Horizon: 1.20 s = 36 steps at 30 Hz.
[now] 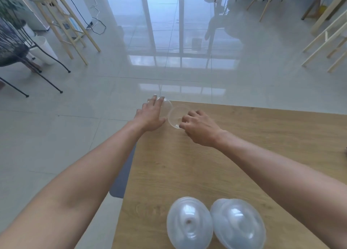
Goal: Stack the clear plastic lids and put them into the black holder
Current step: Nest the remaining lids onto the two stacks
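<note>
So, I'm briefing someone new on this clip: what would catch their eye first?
Two bare arms reach to the wooden table's far corner, where the left hand rests on one clear lid and the right hand pinches another. Two clear domed lids sit side by side at the near edge.

Bright daylight, floor glare, wide-angle distortion

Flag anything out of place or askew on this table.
One clear lid under the left hand sits at the table's far left corner, its edge seemingly past the rim, so it could slip off. No black holder is in view. Nothing looks spilled or damaged.
</note>
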Motion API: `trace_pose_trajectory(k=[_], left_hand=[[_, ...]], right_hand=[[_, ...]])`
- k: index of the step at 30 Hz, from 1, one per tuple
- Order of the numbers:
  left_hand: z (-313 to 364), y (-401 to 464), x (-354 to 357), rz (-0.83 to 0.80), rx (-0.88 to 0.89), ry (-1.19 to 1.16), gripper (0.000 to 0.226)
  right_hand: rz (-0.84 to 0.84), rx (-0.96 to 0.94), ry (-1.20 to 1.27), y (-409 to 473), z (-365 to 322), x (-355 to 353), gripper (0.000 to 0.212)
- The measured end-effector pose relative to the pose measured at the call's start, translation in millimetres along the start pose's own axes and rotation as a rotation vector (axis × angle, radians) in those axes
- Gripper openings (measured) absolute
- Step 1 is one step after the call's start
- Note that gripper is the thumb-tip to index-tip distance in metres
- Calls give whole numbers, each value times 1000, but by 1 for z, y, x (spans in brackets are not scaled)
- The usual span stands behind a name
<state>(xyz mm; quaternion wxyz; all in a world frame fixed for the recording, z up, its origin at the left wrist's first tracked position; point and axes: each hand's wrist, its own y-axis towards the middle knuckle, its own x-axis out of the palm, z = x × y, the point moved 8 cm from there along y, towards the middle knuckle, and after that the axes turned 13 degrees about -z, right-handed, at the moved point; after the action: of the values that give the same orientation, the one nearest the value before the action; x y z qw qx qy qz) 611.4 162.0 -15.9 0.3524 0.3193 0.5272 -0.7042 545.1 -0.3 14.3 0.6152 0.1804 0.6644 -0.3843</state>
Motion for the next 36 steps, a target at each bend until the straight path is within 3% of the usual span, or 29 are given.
trace_pose_trajectory(k=[5,9,14,22,27,31,34,36], left_hand=[[8,-26,13,140,58,-109,75],[15,-68,25,152,131,-225,76],[37,-147,17,211,283,-346,71],[80,-286,5,249,474,-380,69],[101,-327,47,176,500,-379,72],[109,-335,85,192,460,-323,76],[112,-332,106,193,442,-342,86],[111,-328,115,174,418,-395,99]], right_hand=[[92,-8,155,-30,2,-5,29],[126,110,585,-88,10,-12,21],[322,391,1129,-186,30,-22,23],[499,508,1825,-323,-10,-27,26],[347,664,1823,-356,-52,5,24],[224,866,1462,-359,-63,24,22],[328,960,1273,-360,-68,25,28],[441,882,1292,-355,-78,21,32]])
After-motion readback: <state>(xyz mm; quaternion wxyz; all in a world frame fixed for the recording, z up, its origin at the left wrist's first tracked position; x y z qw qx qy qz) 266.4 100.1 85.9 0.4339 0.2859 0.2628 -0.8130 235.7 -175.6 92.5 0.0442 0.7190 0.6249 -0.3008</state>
